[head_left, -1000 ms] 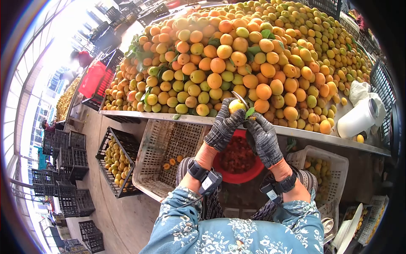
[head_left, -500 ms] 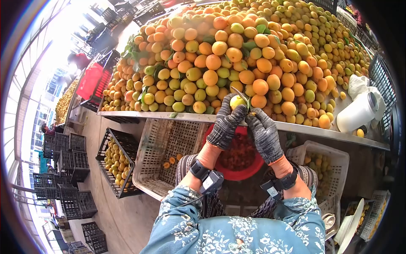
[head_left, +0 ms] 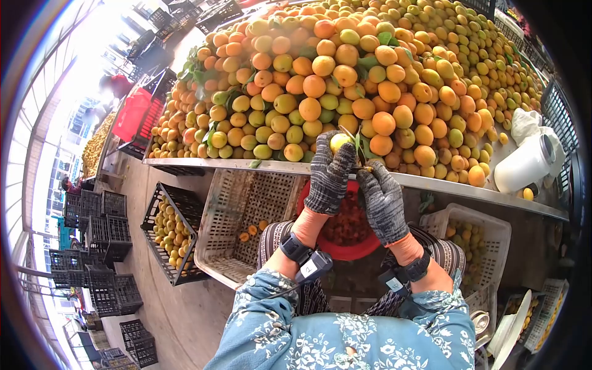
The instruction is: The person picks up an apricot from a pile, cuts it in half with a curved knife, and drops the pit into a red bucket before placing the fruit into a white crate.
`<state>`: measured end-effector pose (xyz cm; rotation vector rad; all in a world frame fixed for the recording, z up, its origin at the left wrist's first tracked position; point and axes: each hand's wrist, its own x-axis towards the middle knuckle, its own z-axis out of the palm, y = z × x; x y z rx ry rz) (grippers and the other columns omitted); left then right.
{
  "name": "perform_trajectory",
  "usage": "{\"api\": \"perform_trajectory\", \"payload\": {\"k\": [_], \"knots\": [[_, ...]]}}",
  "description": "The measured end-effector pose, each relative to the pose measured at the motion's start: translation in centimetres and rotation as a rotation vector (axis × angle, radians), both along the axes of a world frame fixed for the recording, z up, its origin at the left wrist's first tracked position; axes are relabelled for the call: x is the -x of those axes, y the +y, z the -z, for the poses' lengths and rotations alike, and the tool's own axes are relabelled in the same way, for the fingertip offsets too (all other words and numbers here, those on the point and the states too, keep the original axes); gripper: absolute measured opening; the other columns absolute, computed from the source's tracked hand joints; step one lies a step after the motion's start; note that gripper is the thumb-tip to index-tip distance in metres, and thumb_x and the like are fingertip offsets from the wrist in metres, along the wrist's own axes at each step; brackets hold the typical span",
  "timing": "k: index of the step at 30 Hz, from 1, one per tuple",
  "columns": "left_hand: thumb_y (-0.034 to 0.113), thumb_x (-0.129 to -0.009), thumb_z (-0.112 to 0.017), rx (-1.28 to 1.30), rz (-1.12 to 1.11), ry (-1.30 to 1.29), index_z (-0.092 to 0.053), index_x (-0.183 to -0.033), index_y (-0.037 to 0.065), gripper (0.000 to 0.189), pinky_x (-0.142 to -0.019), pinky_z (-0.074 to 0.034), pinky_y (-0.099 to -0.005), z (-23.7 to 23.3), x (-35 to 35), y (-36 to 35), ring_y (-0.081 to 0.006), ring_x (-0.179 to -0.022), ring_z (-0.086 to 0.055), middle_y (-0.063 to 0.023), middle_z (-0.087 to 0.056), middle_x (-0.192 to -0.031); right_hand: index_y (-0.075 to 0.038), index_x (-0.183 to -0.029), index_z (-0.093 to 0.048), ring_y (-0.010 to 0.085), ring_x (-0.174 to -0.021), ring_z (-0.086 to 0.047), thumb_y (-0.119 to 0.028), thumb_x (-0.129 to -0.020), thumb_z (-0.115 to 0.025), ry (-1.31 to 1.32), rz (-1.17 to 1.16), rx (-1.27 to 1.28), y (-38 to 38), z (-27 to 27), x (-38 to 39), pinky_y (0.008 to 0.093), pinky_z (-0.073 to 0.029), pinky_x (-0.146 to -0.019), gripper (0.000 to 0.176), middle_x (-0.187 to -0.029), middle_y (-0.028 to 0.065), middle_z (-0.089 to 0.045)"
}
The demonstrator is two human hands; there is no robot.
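Note:
My left hand [head_left: 328, 176], in a grey knitted glove, is closed round a yellow-green apricot [head_left: 340, 143] near the table's front edge. Beside it my right hand [head_left: 383, 202], gloved alike, pinches a small bladed cutting tool [head_left: 349, 133]; its thin pointed metal end lies against the fruit, and its handle is mostly hidden by the fingers. Just beyond both hands rises a big heap of orange and green apricots [head_left: 314, 86]. Under the hands, between my knees, stands a red basin [head_left: 351, 251] with reddish-orange pieces in it.
A metal table edge [head_left: 246, 163] runs across in front. Below it are a pale crate [head_left: 213, 240] with a few fruit pieces, a black crate [head_left: 176, 280] of apricots and a white crate [head_left: 499, 246]. A white jug [head_left: 524, 163] stands at the right.
Both hands stay together at the table edge; the apricot and blade have shifted slightly left. The view has tilted a little.

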<state>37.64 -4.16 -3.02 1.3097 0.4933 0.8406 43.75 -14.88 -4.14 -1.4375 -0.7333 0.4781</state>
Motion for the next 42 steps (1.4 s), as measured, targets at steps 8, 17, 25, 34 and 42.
{"api": "perform_trajectory", "payload": {"k": [8,17,25,34,42], "knots": [[0.033,-0.097,-0.054,0.423,0.083,-0.137,-0.057,-0.111,0.007,0.029,-0.078,-0.049,-0.0269,4.9,-0.8,1.0,-0.0144,-0.086,-0.058,-0.003,-0.061,-0.095,0.002,-0.104,-0.06,0.0106,-0.074,-0.055,-0.012,-0.094,-0.057,0.059,0.0,-0.055,0.2,-0.2,0.6,0.0256,-0.047,-0.068,0.018,-0.083,0.0015,-0.063],[0.027,-0.099,-0.051,0.127,0.213,0.023,-0.052,-0.121,0.005,0.032,-0.082,-0.047,-0.0254,0.3,0.1,0.3,-0.0137,-0.093,-0.057,-0.0024,-0.058,-0.105,0.001,-0.101,-0.06,0.0071,-0.066,-0.05,-0.013,-0.094,-0.057,0.06,-0.065,0.125,-0.4,-0.9,-0.9,0.024,-0.043,-0.059,0.017,-0.076,0.0007,-0.06],[0.028,-0.096,-0.056,-0.25,-0.012,-0.007,-0.052,-0.112,0.004,0.029,-0.078,-0.048,-0.0264,1.6,-0.1,0.1,-0.0099,-0.089,-0.052,-0.0034,-0.055,-0.098,-0.001,-0.1,-0.061,0.0044,-0.059,-0.047,-0.016,-0.094,-0.058,0.243,-0.065,0.025,0.0,0.5,-0.3,0.0209,-0.037,-0.051,0.016,-0.073,-0.0032,-0.058],[0.028,-0.099,-0.05,0.021,-0.093,-0.025,-0.055,-0.11,0.006,0.026,-0.076,-0.05,-0.0268,0.9,-0.5,0.3,-0.0106,-0.087,-0.055,-0.0026,-0.056,-0.098,0.004,-0.104,-0.06,0.0186,-0.076,-0.059,-0.016,-0.093,-0.059,-0.137,0.019,0.146,-0.6,-0.6,0.1,0.0311,-0.049,-0.073,0.023,-0.082,0.0135,-0.064],[0.03,-0.097,-0.054,0.151,-0.114,-0.192,-0.055,-0.113,0.006,0.029,-0.077,-0.049,-0.0257,6.5,-1.6,1.5,-0.0124,-0.088,-0.057,-0.0033,-0.058,-0.097,0.003,-0.111,-0.059,0.0145,-0.083,-0.058,-0.013,-0.094,-0.057,0.096,-0.035,0.089,0.0,0.2,0.5,0.0285,-0.048,-0.078,0.024,-0.092,0.0102,-0.065]]}}
